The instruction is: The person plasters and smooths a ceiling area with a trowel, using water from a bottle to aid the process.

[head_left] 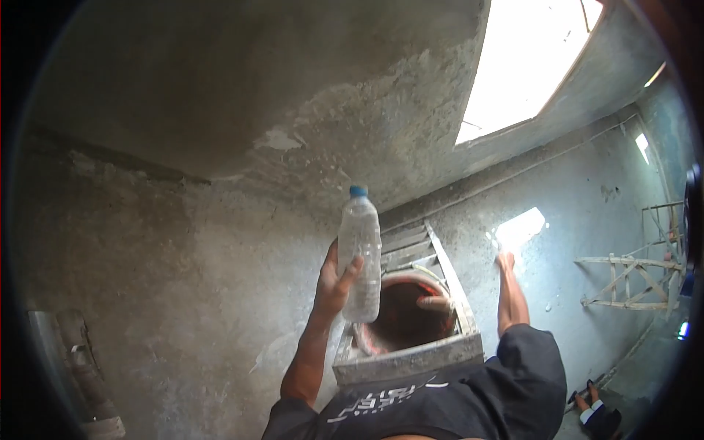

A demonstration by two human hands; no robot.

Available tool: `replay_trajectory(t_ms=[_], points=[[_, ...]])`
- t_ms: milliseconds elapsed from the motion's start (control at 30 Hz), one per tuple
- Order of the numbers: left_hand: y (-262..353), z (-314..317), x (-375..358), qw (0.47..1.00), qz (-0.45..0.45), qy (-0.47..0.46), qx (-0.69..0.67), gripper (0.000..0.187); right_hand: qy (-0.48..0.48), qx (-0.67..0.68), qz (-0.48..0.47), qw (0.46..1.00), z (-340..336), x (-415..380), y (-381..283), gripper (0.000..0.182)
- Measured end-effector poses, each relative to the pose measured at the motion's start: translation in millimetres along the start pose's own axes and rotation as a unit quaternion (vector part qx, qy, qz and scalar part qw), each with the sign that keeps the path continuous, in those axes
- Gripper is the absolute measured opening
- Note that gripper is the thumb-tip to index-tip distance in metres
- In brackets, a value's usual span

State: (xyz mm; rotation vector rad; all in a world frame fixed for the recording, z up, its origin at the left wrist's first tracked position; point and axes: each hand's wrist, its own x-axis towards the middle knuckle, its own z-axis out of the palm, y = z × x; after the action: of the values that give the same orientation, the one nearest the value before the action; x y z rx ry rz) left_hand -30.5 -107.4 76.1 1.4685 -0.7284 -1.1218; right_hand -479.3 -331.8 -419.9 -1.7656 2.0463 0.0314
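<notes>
My left hand [339,282] is closed around a clear plastic bottle [361,257] with a blue cap, held upright. The bottle is in front of a round basin [363,343] with a reddish rim. A pale, rounded object [436,301] sticks out over the basin's right inner side; I cannot make out its kind. My right arm reaches out to the right, and my right hand [505,258] is just below a glaring bright patch [522,227] at the wall. Glare and distance hide its fingers.
The basin rests in a wooden frame [411,361] with ladder-like slats [405,242] behind it. A bright opening [528,62] is overhead. On the right stands wooden scaffolding [632,282]. Another person [600,419] is at lower right. Boards [73,359] lean at lower left.
</notes>
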Motion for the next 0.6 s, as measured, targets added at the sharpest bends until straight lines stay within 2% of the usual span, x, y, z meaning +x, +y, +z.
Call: replay_trajectory(t_ms=[67,100,133,167,200,267,333,400,467,533,600], points=[[-1,0,2,1.000,0.012,0.009,0.027,0.055,-0.013,0.139,0.113,0.984,13,-62,27,0.037],[-4,3,2,1.000,0.007,0.012,0.023,0.055,0.033,0.383,0.327,0.864,0,-67,15,0.035],[-7,4,0,1.000,-0.003,0.015,0.007,0.055,0.079,0.580,0.504,0.635,-12,-80,-1,0.033],[-7,3,2,1.000,-0.010,0.014,-0.006,0.056,-0.064,0.487,0.358,0.794,-38,-96,-26,0.034],[-8,2,6,1.000,-0.011,0.008,-0.004,0.056,-0.200,0.359,0.184,0.893,-61,-105,-51,0.036],[-12,7,12,1.000,-0.012,0.005,-0.018,0.057,-0.234,0.524,0.180,0.799,-77,-90,-96,0.022],[-11,8,16,1.000,-0.007,0.009,-0.018,0.057,-0.207,0.580,0.194,0.764,-86,-68,-148,0.024],[-11,8,21,1.000,-0.001,0.010,-0.016,0.057,-0.203,0.685,0.122,0.689,-104,-47,-202,0.033],[-13,7,23,0.999,-0.002,0.019,-0.028,0.058,-0.160,0.748,0.104,0.635,-133,-34,-274,0.037],[-12,4,23,0.999,-0.003,0.024,-0.024,0.057,-0.130,0.774,-0.023,0.620,-151,-4,-331,0.039],[-13,2,22,0.999,-0.007,0.028,-0.021,0.057,-0.071,0.770,-0.056,0.632,-182,28,-389,0.037]])
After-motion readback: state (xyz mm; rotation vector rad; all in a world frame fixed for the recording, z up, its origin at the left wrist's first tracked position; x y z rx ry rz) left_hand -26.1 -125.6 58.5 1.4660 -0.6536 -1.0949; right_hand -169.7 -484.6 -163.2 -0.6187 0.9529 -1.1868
